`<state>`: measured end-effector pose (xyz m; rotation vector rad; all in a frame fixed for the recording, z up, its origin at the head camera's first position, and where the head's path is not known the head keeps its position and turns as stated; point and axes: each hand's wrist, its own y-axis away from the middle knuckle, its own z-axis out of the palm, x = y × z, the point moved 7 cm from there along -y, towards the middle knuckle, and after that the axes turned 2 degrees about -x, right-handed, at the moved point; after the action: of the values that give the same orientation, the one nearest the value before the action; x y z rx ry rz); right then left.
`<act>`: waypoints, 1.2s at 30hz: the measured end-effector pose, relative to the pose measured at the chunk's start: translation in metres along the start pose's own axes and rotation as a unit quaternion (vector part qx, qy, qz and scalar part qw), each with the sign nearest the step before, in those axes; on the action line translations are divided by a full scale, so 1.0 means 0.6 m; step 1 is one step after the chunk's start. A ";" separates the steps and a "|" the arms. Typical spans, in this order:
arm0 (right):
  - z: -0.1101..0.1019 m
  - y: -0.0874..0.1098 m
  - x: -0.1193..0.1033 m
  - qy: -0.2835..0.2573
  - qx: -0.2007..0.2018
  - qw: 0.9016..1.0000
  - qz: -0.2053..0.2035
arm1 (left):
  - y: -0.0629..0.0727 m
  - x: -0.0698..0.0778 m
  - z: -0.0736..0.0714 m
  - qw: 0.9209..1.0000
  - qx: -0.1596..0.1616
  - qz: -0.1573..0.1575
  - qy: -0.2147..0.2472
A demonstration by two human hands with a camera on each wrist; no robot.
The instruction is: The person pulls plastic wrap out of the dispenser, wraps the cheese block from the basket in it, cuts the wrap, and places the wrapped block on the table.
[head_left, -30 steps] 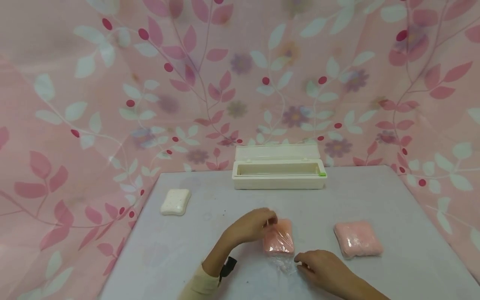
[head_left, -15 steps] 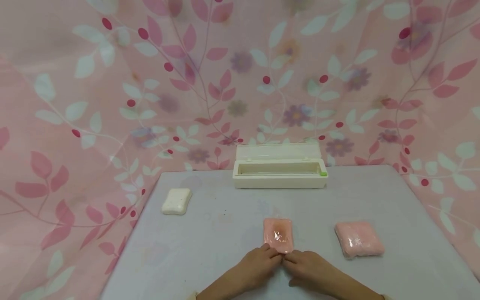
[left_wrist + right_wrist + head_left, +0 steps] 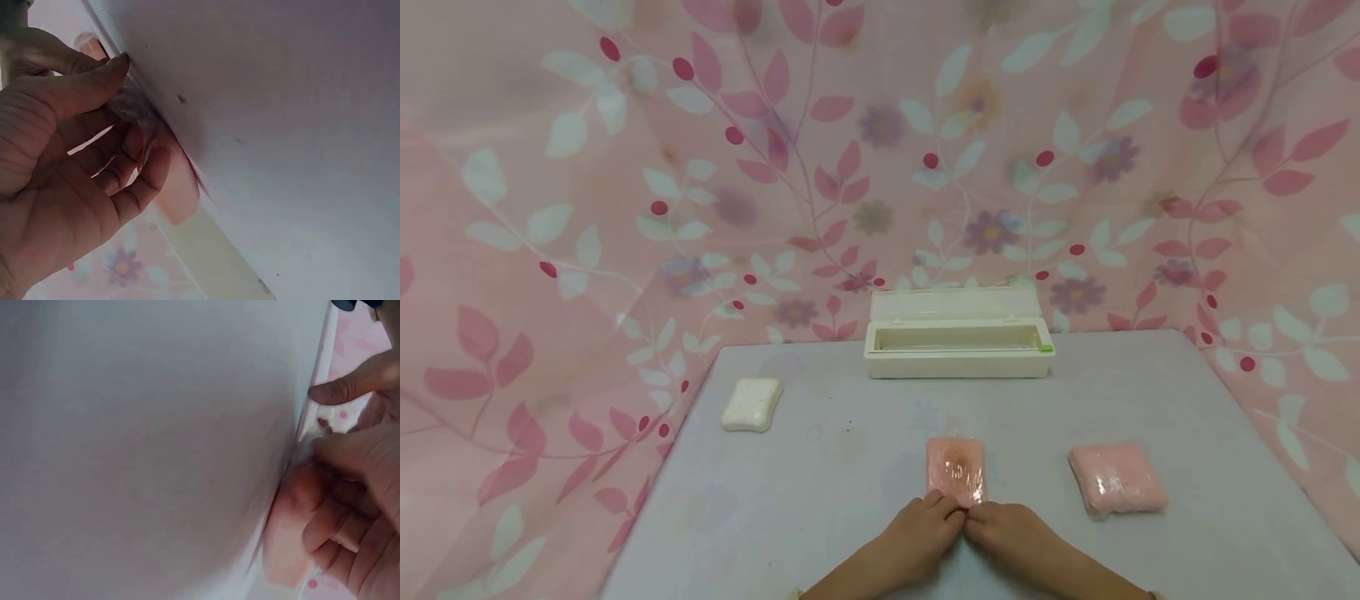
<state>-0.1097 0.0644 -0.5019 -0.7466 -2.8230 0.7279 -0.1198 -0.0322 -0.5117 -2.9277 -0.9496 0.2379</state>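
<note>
A pink bar of soap (image 3: 956,467) wrapped in shiny clear film lies flat on the table, its near edge partly behind the fingertips. My left hand (image 3: 923,533) pinches the gathered cling film (image 3: 132,103) at that near edge, fingers curled in, as the left wrist view shows. Right beside it, my right hand (image 3: 1018,542) holds the film too, thumb against the curled fingers in the right wrist view. The fingertips of both hands nearly meet at the soap's near side. Most of the loose film is hidden behind the hands in the head view.
At the back stands a white cling film box (image 3: 958,364), lid up, with a green slider (image 3: 1045,348). Another pink bar (image 3: 1116,477), also shiny with film, lies to the right. An off-white bar (image 3: 752,404) sits at back left. Floral cloth (image 3: 880,167) hangs behind the table.
The left hand has come down from the soap's left side to its near edge, and the right hand has moved slightly left beside it. The loose film there is now between the hands.
</note>
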 end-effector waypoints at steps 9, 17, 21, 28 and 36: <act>-0.024 0.000 0.009 -0.134 0.068 0.988 0.037 | -0.002 -0.012 -0.005 0.998 0.066 -0.007 -0.018; -0.027 -0.003 0.017 -0.117 0.048 0.988 0.088 | 0.003 -0.041 -0.032 0.988 0.116 -0.022 0.096; -0.029 -0.006 0.020 -0.089 0.055 0.989 0.103 | 0.003 -0.045 -0.038 0.985 0.121 -0.031 0.119; -0.033 -0.012 0.025 -0.072 0.102 0.986 0.110 | -0.001 -0.040 -0.040 0.987 0.119 -0.029 0.102; -0.017 -0.008 0.035 -0.075 0.053 0.977 0.194 | -0.015 -0.048 -0.020 0.981 0.080 -0.066 0.165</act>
<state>-0.1272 0.0757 -0.4905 -1.2938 -2.7679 1.0200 -0.1459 -0.0420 -0.4952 -2.6314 -1.0095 -0.1666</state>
